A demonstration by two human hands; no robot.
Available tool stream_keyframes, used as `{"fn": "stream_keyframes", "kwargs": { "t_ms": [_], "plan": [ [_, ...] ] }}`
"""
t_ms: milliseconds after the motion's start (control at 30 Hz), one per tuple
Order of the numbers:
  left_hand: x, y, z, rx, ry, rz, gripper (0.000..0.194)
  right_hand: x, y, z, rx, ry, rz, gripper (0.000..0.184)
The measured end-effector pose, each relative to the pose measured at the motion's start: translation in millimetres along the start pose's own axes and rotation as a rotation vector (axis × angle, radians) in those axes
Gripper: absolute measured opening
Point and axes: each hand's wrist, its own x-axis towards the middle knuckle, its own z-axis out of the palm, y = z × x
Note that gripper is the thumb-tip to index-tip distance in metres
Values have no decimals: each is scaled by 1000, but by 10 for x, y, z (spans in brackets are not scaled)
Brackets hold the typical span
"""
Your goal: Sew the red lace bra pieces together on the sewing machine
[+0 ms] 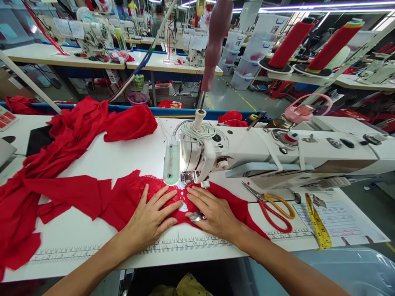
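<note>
Red fabric with a lace panel lies under the needle area of a white sewing machine. My left hand rests flat on the fabric, left of the presser foot, fingers spread and holding nothing. My right hand presses on the fabric just in front of the foot, its fingers stretched forward. Small metal thread snips are tucked in its lower fingers, their grip partly hidden. A pale open gap in the lace shows between the hands.
Red-and-orange-handled scissors, a yellow tape measure and a written sheet lie to the right. Piled red fabric covers the left side. A pink screwdriver handle stands above the machine head. Red thread cones are at upper right.
</note>
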Motion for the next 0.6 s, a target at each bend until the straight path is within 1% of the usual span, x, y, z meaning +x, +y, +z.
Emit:
{"fn": "stream_keyframes", "kwargs": {
  "t_ms": [267, 600],
  "plan": [
    [-8, 2, -21, 4, -5, 4, 48, -10, 19, 0, 37, 34, 19, 48],
    [-11, -15, -27, 18, -41, 1, 46, 0, -6, -12, 50, 10, 96, 45]
  ]
}}
